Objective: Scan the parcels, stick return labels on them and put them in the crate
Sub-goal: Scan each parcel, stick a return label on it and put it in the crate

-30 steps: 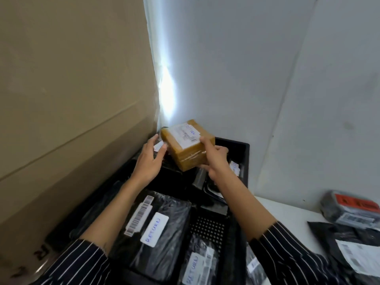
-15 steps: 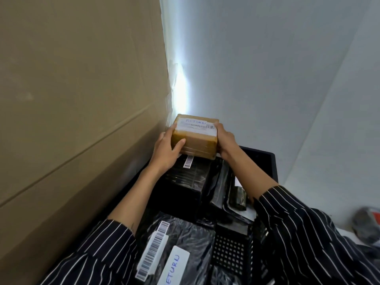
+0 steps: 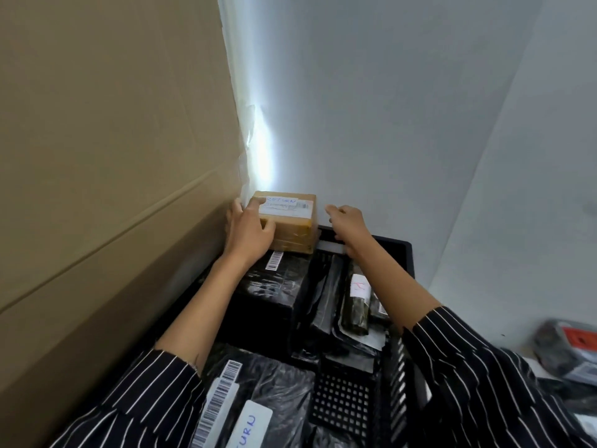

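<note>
A brown taped parcel with a white RETURN label sits at the far left corner of the black crate, on top of a black-wrapped parcel. My left hand holds its left side, fingers curled round the near corner. My right hand is off the parcel, a little to its right, fingers loosely bent above the crate's far rim. The crate holds several black-wrapped parcels, one nearest me with a barcode and a RETURN label.
A tall cardboard wall runs along the left of the crate. Grey walls close the back and right. On the table at the right lie more parcels, one with a red label.
The brown parcel went from the air down onto the far left corner of the crate. My right hand let go of it and drew away to the right; my left hand still holds it.
</note>
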Motion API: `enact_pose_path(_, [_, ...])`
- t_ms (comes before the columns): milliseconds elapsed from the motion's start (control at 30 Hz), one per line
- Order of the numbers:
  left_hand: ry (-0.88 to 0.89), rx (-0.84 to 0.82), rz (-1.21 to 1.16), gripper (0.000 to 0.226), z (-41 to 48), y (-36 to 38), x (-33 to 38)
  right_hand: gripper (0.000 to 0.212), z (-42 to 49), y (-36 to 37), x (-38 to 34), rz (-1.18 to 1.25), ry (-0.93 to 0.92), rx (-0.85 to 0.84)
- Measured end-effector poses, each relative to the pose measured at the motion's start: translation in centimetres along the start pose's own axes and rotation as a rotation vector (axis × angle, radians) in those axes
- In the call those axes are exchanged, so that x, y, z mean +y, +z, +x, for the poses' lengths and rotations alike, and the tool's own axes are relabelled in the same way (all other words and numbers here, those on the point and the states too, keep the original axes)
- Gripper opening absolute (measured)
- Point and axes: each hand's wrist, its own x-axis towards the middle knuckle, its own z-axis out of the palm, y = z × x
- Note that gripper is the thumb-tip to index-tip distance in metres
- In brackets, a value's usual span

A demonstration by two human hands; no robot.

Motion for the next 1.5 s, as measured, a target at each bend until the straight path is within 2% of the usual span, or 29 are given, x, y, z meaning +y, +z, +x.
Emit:
enact_pose_path(100, [0.076,0.007,-0.054,0.03,-1.3,1.1,3.6,0.013,-2.2,-4.2,0.5,-0.042,-0.119,0.021])
enact_pose_path(267, [0.235,-0.173,-0.224,0.01,-5.5,5.7,9.9,0.008,-8.6,-13.5,4.1,-0.156,-0.244,0.1])
enact_pose_path(433, [0.315,-0.411,-0.288,0.013,-11.7,12.2,16.5,0.008,-16.1,-23.4,11.3,-0.32,-0.226,0.217])
enact_pose_path(533, [0.3,-0.6,-0.278,0.014,-15.4,17.0,18.9,0.011,-20.3,-28.8,16.3,-0.395,-0.137,0.305])
enact_pose_path(700, [0.161,-0.849,-0.167,0.021,-21.4,25.3,20.1,0.005,-22.9,-37.4,24.9,-0.642,0.063,0.374])
enact_pose_path(867, [-0.045,-1.017,-0.137,0.027,-27.2,32.8,20.1,0.044,-21.9,-43.3,30.6,-1.022,0.353,0.305])
enact_pose_path(1067, [-0.259,-1.198,-0.243,0.06,-32.9,38.9,20.7,0.064,-20.4,-48.2,34.4,-1.246,0.568,0.281])
enact_pose_path(1200, [-0.465,-1.134,-0.347,0.068,-34.8,40.9,21.2,0.074,-19.2,-50.3,34.9,-1.186,0.644,0.337])
enact_pose_path(1267, [-0.537,-1.013,-0.377,0.059,-35.1,41.2,21.1,0.063,-18.4,-51.1,34.8,-1.114,0.661,0.324])
enact_pose_path(1333, [-0.632,-0.938,-0.458,0.039,-35.3,41.1,21.1,0.044,-17.7,-51.4,34.5,-1.002,0.661,0.306])
enact_pose_path(1500, [-0.713,-0.906,-0.632,0.035,-35.7,40.1,21.6,0.014,-17.3,-49.9,32.4,-0.746,0.444,0.269])
